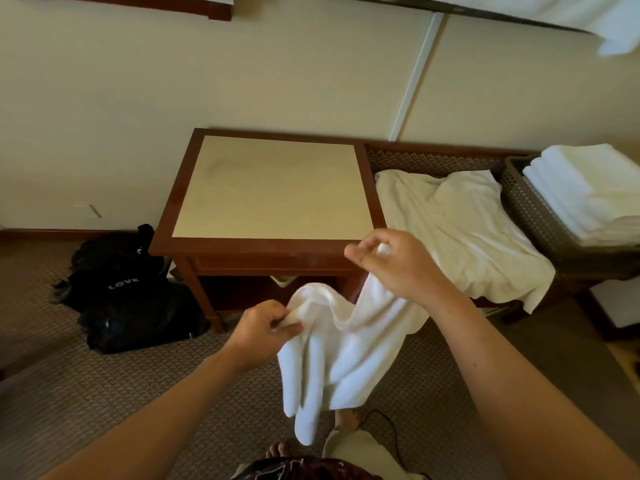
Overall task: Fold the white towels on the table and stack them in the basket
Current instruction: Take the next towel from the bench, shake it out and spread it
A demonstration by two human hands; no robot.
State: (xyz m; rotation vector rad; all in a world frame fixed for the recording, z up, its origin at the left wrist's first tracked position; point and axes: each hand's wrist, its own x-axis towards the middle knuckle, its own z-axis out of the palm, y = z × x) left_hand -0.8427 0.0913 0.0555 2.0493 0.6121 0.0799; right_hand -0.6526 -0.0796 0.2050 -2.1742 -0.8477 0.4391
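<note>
A white towel [346, 348] hangs crumpled in the air in front of the wooden table [273, 188], held by both hands. My left hand [263, 329] pinches one edge of it low on the left. My right hand [398, 265] pinches another edge higher up, near the table's front right corner. A second, unfolded white towel [460, 223] lies spread on the low bench to the right. At the far right a brown woven basket [533, 209] holds a stack of folded white towels [588, 192].
Black bags [128, 292] lie on the patterned carpet left of the table. The table top carries nothing. A cream wall runs behind the table and bench. My bare feet [346, 420] and a black cable show on the carpet below the towel.
</note>
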